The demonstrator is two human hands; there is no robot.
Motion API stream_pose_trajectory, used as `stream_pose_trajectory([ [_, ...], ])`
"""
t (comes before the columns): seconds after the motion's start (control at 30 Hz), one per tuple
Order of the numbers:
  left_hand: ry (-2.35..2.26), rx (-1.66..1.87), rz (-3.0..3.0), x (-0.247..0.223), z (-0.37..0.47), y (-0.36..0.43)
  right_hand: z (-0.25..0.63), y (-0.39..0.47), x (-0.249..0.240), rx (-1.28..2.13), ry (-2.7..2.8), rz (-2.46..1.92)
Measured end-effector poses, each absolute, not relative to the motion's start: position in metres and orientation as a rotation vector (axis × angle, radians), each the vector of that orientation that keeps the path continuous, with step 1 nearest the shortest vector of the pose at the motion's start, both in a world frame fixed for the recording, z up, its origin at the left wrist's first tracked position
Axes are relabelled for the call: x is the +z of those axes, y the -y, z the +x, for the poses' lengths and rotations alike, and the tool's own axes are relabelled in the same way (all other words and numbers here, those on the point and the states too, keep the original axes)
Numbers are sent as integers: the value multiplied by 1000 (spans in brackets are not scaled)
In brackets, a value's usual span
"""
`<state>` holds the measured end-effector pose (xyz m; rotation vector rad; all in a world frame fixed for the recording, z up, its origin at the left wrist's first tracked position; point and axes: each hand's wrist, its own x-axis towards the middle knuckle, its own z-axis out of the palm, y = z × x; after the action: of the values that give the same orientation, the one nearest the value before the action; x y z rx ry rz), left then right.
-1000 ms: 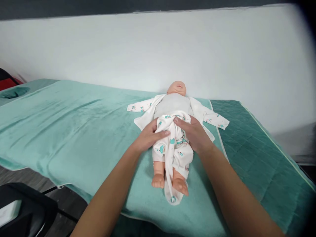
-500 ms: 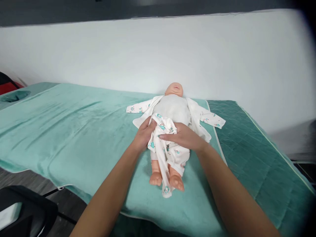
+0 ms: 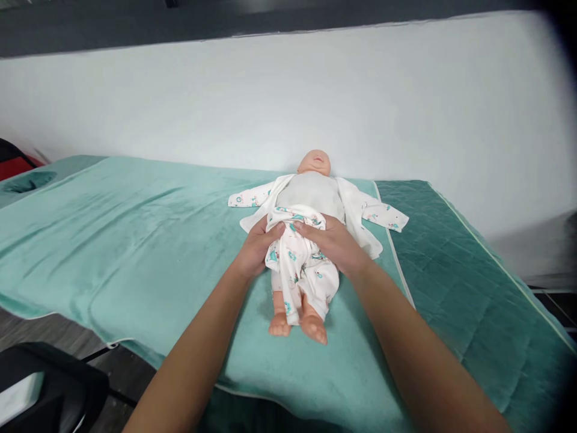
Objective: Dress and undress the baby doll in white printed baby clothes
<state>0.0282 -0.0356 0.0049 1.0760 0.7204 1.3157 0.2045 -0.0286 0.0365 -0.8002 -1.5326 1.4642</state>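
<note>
A baby doll [image 3: 314,162] lies on its back with its head toward the wall and its bare feet toward me. Its printed white jacket [image 3: 381,211] is spread open around the grey torso, sleeves out to both sides. White baby trousers [image 3: 292,255] with teal prints lie over its hips and legs, loose fabric hanging between the feet. My left hand [image 3: 260,245] grips the waist fabric at the left, thumb on top. Opposite it, my right hand [image 3: 334,237] pinches the same fabric, thumb in front. Both hands' other fingers are mostly hidden behind the cloth.
A light teal sheet [image 3: 135,240] covers the bed, with a darker quilted cover [image 3: 469,288] at the right. Behind stands a white wall [image 3: 202,108]. A black object with a white item [image 3: 20,394] on it is at the lower left.
The bunched trousers have been spread wider at the waist, and the loose hanging part has risen from below the feet to between them. My right thumb has moved up along the fabric.
</note>
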Motion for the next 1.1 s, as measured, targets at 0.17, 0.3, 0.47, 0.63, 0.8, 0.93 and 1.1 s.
stream_pose_trajectory([
  [0.17,-751,1355,1021,6,28,34,211,32,47,1484,1959,-803],
  [0.3,-795,1379,1029,3,29,36,211,33,45,1494,1867,-817],
  [0.47,-875,1374,1062,0,31,39,210,32,39,1628,1521,-754],
  [0.63,-838,1372,1085,3,33,41,209,29,38,1649,1370,-711],
  [0.8,-792,1361,1020,15,39,50,208,31,38,1600,1415,-766],
  [0.93,-802,1423,921,31,49,81,214,29,38,1523,1590,-809],
  [1.1,-900,1350,748,53,60,135,227,23,41,1399,1830,-916],
])
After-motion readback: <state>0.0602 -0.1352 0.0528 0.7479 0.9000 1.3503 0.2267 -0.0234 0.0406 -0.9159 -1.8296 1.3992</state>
